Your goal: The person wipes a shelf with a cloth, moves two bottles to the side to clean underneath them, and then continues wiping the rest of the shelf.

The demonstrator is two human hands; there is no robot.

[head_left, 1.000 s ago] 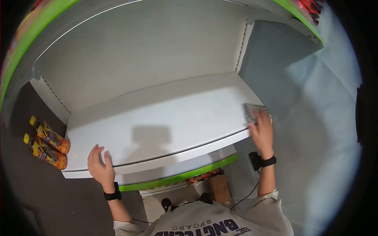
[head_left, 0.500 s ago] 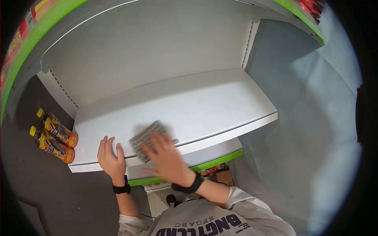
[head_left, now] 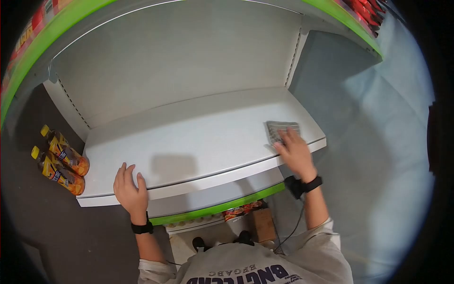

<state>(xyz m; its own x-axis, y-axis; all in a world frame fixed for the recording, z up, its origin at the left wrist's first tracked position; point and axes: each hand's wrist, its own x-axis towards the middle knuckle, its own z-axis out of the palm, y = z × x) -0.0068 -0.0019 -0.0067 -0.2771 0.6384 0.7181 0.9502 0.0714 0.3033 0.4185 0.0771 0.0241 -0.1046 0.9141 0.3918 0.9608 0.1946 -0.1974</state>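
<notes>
A folded grey striped cloth (head_left: 279,128) lies on the white shelf (head_left: 227,135) near its right end. My right hand (head_left: 295,151) is on top of the cloth, holding it against the shelf with the fingers pressed down over it. The palm hangs over the shelf's front edge. Toward the shelf's left end, my left hand (head_left: 130,189) rests at the front edge, fingers stretched out and holding nothing. Both wrists wear black bands.
Two orange drink bottles (head_left: 66,161) with yellow caps stand beside the shelf's left end. Below is a lower shelf with a green edge strip (head_left: 213,206), and a cardboard box (head_left: 264,225) sits under it. An upper shelf's green edge (head_left: 331,16) curves overhead.
My right hand has slid the cloth from the left-middle of the shelf to its right end. My left hand keeps its place at the front edge.
</notes>
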